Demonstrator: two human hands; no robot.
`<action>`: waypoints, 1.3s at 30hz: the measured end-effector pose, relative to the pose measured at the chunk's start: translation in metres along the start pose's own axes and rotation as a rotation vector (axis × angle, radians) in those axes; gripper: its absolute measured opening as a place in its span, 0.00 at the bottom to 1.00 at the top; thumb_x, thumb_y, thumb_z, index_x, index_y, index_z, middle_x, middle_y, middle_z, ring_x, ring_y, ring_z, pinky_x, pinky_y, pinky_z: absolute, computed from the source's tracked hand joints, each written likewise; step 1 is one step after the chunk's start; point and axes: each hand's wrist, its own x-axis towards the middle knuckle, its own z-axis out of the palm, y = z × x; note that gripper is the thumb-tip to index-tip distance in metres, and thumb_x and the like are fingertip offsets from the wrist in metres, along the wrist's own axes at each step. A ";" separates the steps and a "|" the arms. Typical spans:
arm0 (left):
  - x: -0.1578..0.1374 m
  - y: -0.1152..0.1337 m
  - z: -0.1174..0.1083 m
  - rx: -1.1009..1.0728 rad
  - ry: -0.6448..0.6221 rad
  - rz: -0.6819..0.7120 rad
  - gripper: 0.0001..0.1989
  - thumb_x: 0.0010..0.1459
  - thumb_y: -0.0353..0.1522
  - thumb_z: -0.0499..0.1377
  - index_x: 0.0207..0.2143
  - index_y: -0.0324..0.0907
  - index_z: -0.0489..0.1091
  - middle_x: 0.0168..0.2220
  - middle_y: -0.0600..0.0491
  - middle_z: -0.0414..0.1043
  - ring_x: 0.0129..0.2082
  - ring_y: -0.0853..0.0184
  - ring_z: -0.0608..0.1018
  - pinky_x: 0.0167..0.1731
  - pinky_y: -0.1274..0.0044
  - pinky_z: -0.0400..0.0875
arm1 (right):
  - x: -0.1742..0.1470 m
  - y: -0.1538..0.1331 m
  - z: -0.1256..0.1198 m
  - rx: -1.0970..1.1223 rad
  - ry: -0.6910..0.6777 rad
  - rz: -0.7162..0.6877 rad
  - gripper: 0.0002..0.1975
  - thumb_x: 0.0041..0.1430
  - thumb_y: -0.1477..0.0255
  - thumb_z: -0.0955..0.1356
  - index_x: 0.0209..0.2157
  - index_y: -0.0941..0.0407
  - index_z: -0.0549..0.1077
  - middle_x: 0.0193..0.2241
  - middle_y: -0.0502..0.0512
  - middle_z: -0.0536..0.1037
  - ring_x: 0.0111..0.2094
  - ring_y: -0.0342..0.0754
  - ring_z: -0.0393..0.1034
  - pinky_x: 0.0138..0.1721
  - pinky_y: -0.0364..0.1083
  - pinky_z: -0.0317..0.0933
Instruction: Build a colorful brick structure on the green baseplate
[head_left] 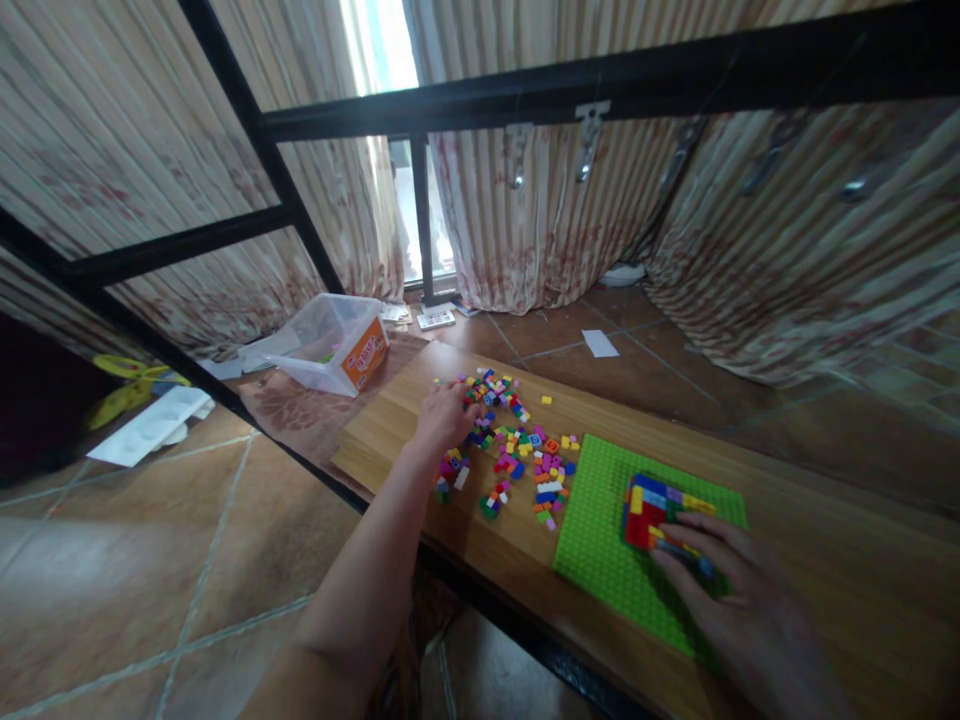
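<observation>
My left hand (445, 413) is over a spread of small, colourful toy building bricks (510, 440) on the wooden table. Its fingers curl down into them, and whatever is in the fingertips is hidden. On a green studded baseplate (600, 520) sits a block of joined bricks (643, 518) in red, blue and yellow. My right hand (739, 580) is closed around the near right part of this block, thumb on the left and fingers on the right. Yellow and blue pieces show between them; the hand covers part of the block.
Beyond the wooden table (390, 400), a clear plastic tub (322, 345) with an orange label stands at the far left. A black metal frame (525, 105) crosses above, before striped curtains (510, 230). Papers and a white tray (154, 425) lie on the tiled floor.
</observation>
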 end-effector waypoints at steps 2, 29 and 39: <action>-0.009 0.007 -0.001 0.026 -0.039 0.034 0.16 0.60 0.36 0.57 0.49 0.40 0.73 0.52 0.44 0.73 0.53 0.56 0.73 0.55 0.67 0.65 | 0.000 0.001 0.000 -0.015 -0.028 0.017 0.18 0.54 0.50 0.68 0.35 0.47 0.80 0.46 0.56 0.77 0.47 0.60 0.70 0.21 0.48 0.69; -0.033 0.045 0.006 -0.121 -0.138 0.284 0.08 0.52 0.30 0.62 0.36 0.45 0.78 0.42 0.51 0.78 0.46 0.62 0.76 0.49 0.73 0.69 | 0.001 -0.004 0.000 -0.079 -0.059 0.003 0.18 0.58 0.52 0.65 0.37 0.49 0.79 0.48 0.57 0.76 0.49 0.58 0.69 0.28 0.50 0.70; -0.042 0.078 0.020 -0.845 -0.237 0.245 0.04 0.50 0.26 0.61 0.32 0.40 0.70 0.28 0.55 0.73 0.28 0.70 0.73 0.31 0.79 0.68 | 0.005 -0.027 -0.002 -0.009 0.122 -0.061 0.11 0.60 0.60 0.68 0.38 0.50 0.79 0.43 0.56 0.79 0.46 0.54 0.72 0.48 0.57 0.67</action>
